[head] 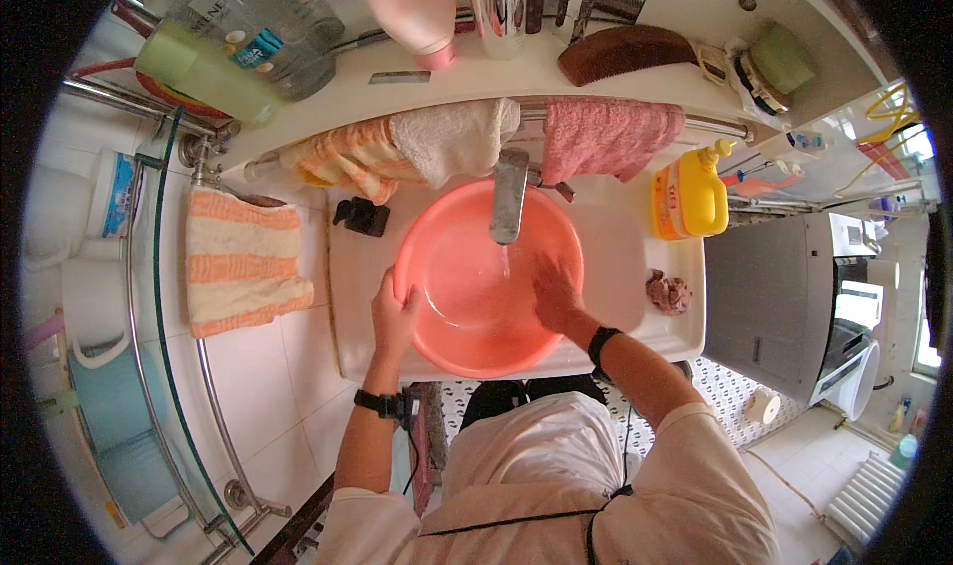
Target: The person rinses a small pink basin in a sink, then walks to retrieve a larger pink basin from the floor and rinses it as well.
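Note:
A pink plastic basin [476,341] sits in the white washbasin [614,267] under a metal faucet [510,200], from which a thin stream of water falls. At the basin's left rim is my left hand [394,312], its thumb over the edge and its fingers outside, gripping it. My right hand [557,293] reaches inside the basin at the right; its fingers are blurred, and nothing shows in them. A shallow layer of water seems to lie in the bottom.
A yellow pump bottle [692,193] and a crumpled brownish scrunchie-like item [668,293] stand right. A small black object [362,216] lies left. Towels [614,140] hang behind. The shelf holds a wooden comb [625,51] and bottles [417,14]. A striped towel [246,260] hangs left.

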Demonstrator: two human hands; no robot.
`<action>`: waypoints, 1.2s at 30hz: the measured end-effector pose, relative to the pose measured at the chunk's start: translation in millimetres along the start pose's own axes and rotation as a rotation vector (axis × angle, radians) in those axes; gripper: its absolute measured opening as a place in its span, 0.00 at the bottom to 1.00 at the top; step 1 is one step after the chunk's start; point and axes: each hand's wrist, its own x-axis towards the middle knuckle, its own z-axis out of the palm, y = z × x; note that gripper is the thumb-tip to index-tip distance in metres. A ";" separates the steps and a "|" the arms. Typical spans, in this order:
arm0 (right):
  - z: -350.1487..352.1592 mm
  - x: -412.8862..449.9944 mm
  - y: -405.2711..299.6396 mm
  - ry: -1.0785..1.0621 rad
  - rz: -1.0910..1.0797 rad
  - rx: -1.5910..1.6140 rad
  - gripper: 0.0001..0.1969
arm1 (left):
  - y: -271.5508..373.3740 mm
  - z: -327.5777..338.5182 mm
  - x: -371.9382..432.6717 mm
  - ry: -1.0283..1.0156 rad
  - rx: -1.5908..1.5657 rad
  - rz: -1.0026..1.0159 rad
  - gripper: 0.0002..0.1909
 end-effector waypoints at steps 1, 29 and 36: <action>-2.2 -1.2 -18.6 -0.103 0.058 0.151 0.34 | -6.0 4.0 -12.7 0.056 -0.040 -0.027 0.15; -38.5 -8.8 -86.1 -0.273 0.030 0.368 0.28 | -14.8 -1.4 -13.5 0.145 -0.121 0.058 0.15; -22.5 1.9 -67.3 -0.193 -0.181 0.587 0.25 | -25.4 1.4 -16.3 0.120 -0.059 -0.058 0.14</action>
